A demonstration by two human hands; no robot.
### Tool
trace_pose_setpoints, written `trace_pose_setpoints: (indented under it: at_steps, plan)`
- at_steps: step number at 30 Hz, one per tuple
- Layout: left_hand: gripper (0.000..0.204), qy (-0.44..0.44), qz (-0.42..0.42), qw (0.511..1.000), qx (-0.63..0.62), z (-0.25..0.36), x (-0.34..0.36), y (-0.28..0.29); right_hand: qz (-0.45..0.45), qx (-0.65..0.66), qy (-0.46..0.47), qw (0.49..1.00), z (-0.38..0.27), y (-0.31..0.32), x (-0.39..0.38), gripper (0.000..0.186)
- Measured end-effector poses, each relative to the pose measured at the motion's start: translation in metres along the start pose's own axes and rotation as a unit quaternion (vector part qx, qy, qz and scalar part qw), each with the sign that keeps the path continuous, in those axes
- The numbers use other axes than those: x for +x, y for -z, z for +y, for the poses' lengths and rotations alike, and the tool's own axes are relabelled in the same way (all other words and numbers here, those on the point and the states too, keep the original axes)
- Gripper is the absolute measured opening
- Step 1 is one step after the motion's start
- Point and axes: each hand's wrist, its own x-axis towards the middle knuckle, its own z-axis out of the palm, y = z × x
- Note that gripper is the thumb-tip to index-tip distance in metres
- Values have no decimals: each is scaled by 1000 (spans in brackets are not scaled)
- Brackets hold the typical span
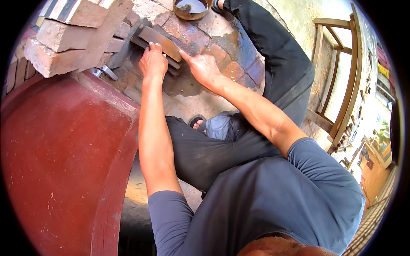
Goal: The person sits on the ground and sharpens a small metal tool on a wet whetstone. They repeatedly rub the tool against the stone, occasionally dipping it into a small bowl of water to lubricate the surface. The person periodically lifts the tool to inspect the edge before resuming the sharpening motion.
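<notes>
A flat, brown, rectangular blade-like slab [164,45] lies tilted across a darker block [174,64] low on the brick paving. My left hand [153,62] is closed on the slab, its fingertips pressed onto the upper face near the middle. At the slab's right end my right hand [203,68] grips the corner, index finger stretched along it and the other fingers curled. The slab's underside and part of the block are hidden. Beyond my hands stands a brown bowl [190,16] holding cloudy water and a dark lump.
Stacked bricks [64,36] rise at the left, with a small silver metal piece [106,72] beside them. A large red panel [64,162] fills the lower left. To the right stands a wooden frame [352,81]. Wet paving [243,42] lies near my bent leg [286,64].
</notes>
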Motion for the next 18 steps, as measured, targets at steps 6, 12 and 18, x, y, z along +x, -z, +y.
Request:
trace_pose_setpoints:
  at_steps: [6, 12, 18]
  plan:
    - [47, 5, -21, 1000, -12, 3, 3, -2, 9, 9, -6, 1000, 1, -4, -5, 49]
    - [42, -24, 28, 999, 11, 0, -1, 0, -42, 5, -26, 999, -4, 2, -19, 45]
    - [41, -4, 10, 1000, -13, 3, -2, 5, -15, 25, -12, 999, -3, 3, -2, 49]
